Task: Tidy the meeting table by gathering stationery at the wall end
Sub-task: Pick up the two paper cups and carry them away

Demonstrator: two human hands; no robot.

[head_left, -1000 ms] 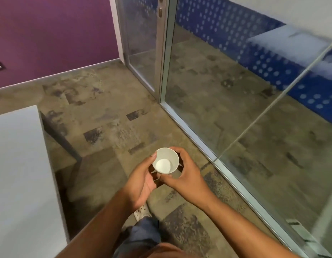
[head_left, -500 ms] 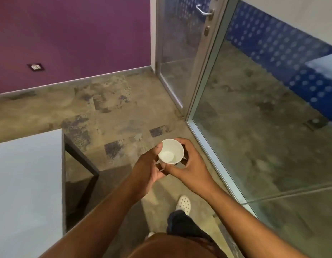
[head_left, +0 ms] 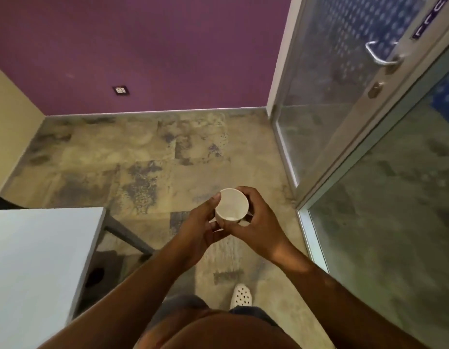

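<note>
White paper cup (head_left: 232, 204), mouth up, is held in mid-air above the patterned floor (head_left: 148, 157), off the table: left hand (head_left: 200, 226) grips its left side with the thumb at the rim, right hand (head_left: 256, 222) curls round its right side, fingers over the far rim. White table (head_left: 37, 260) shows its far right corner at lower left, well apart from the cup. Purple wall (head_left: 153, 51) ahead; glass door (head_left: 344, 96) with a metal handle (head_left: 378, 55) at right; one white shoe (head_left: 241, 295) on the floor below the hands.
</note>
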